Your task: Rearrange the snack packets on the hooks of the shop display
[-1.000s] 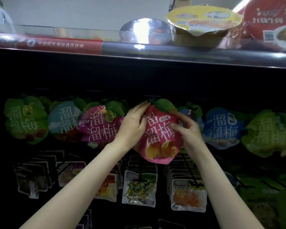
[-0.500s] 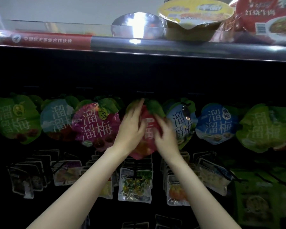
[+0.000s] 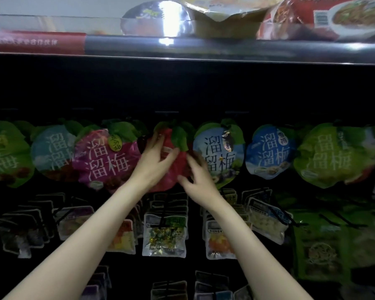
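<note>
Snack packets hang in a row on the hooks of the dark shop display, and the one in hand is the red, glossy, plum-shaped foil packet with a green leaf top, sitting mid-row between the magenta plum-shaped packet and the pale blue plum-shaped packet. It lies straight ahead of and slightly above both hands, its long axis roughly vertical from the leaf at the hook down to its rounded belly. The left hand lies against its upper left face, fingers reaching up toward the leaf, thumb across the front; the right hand is at its lower right edge, fingers loosely curled. Motion blur hides whether either truly pinches the film. Both are equally near. The film looks thin, slippery and crinkly, the bag puffed and soft
</note>
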`<move>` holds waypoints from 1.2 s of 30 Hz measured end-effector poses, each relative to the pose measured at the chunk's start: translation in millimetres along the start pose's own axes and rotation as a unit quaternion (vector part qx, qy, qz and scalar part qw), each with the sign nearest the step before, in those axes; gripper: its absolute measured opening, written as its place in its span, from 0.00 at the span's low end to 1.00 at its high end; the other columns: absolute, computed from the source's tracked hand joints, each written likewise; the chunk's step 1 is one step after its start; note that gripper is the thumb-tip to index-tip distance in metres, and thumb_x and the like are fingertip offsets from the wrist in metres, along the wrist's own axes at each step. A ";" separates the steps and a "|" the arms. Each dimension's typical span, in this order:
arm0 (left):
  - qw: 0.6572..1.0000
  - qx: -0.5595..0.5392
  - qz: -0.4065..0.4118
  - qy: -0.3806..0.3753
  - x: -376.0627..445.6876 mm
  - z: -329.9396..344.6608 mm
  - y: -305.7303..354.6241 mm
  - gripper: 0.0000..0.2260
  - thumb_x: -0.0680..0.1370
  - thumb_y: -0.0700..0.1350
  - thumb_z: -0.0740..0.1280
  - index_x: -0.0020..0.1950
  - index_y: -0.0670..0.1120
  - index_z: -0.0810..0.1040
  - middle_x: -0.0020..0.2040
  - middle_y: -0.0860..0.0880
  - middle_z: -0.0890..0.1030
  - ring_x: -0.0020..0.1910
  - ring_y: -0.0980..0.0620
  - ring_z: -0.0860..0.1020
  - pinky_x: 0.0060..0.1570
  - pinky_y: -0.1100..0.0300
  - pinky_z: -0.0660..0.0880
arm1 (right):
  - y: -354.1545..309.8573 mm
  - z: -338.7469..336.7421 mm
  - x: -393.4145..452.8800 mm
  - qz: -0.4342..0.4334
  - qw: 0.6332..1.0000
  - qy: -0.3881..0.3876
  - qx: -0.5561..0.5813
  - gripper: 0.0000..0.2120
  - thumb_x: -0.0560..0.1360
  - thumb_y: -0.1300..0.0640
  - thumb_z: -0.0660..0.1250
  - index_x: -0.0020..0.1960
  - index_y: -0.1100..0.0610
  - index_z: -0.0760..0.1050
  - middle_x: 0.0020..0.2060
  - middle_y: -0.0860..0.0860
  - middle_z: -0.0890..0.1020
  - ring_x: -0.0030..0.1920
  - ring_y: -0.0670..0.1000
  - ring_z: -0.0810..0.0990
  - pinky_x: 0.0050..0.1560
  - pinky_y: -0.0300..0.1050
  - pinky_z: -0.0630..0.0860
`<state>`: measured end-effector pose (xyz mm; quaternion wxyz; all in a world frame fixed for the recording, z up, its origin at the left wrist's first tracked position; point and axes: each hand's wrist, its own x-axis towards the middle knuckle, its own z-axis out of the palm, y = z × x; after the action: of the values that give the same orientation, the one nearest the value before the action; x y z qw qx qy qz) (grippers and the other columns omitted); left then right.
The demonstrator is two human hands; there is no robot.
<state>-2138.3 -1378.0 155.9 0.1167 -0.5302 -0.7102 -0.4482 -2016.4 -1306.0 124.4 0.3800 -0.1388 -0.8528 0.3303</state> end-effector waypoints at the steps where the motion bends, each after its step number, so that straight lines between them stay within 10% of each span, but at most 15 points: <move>1: 1.000 0.012 -0.005 -0.003 4.0 -1.0 0.3 0.33 0.74 0.62 0.61 0.75 0.51 0.57 0.76 0.47 0.56 0.71 0.45 0.62 0.68 0.51 0.63 | -0.4 -2.5 -3.6 -0.004 1.000 -0.031 -0.004 0.28 0.78 0.57 0.62 0.74 0.46 0.56 0.75 0.47 0.50 0.75 0.48 0.41 0.72 0.43 0.47; 6: 0.992 0.117 -0.050 0.004 13.9 1.2 -0.5 0.44 0.67 0.66 0.64 0.77 0.49 0.52 0.76 0.43 0.53 0.74 0.40 0.54 0.69 0.42 0.58 | 7.5 -11.9 -6.4 -0.016 0.992 -0.100 -0.076 0.27 0.79 0.58 0.61 0.75 0.47 0.56 0.76 0.46 0.43 0.72 0.43 0.32 0.73 0.47 0.42; 10: 0.988 0.147 -0.030 0.038 5.3 8.2 -7.7 0.40 0.73 0.57 0.68 0.77 0.47 0.50 0.77 0.42 0.50 0.74 0.38 0.54 0.70 0.45 0.58 | 18.8 -29.4 -7.3 -0.031 0.996 -0.025 -0.085 0.19 0.78 0.63 0.59 0.67 0.49 0.71 0.69 0.45 0.69 0.75 0.48 0.51 0.74 0.51 0.52; 20: 0.970 0.163 0.092 0.158 -19.2 52.9 35.0 0.28 0.75 0.41 0.67 0.74 0.42 0.61 0.73 0.31 0.55 0.73 0.33 0.53 0.68 0.40 0.54 | 68.6 -126.7 -28.4 0.069 0.972 0.217 -0.060 0.14 0.77 0.67 0.59 0.60 0.58 0.75 0.55 0.52 0.76 0.57 0.53 0.75 0.46 0.38 0.70; 31: 0.974 0.142 0.158 0.079 -8.1 198.2 139.0 0.30 0.75 0.41 0.65 0.74 0.49 0.57 0.75 0.39 0.56 0.72 0.45 0.51 0.66 0.38 0.59 | 144.9 -257.1 -63.6 0.006 0.899 0.403 -0.171 0.25 0.74 0.61 0.68 0.67 0.63 0.63 0.67 0.61 0.62 0.68 0.58 0.61 0.66 0.42 0.59; 36: 0.964 0.251 0.085 0.010 20.7 258.0 180.7 0.33 0.80 0.52 0.58 0.73 0.56 0.35 0.73 0.49 0.31 0.70 0.47 0.28 0.71 0.44 0.39 | 170.5 -321.6 -56.4 0.097 0.958 0.271 0.012 0.38 0.72 0.55 0.72 0.74 0.56 0.54 0.70 0.52 0.63 0.70 0.50 0.62 0.66 0.44 0.63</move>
<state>-1911.9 -1161.9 114.5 0.2907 -0.5379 -0.7511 -0.2489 -1742.9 -1059.5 137.5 0.5647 -0.3008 -0.6961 0.3257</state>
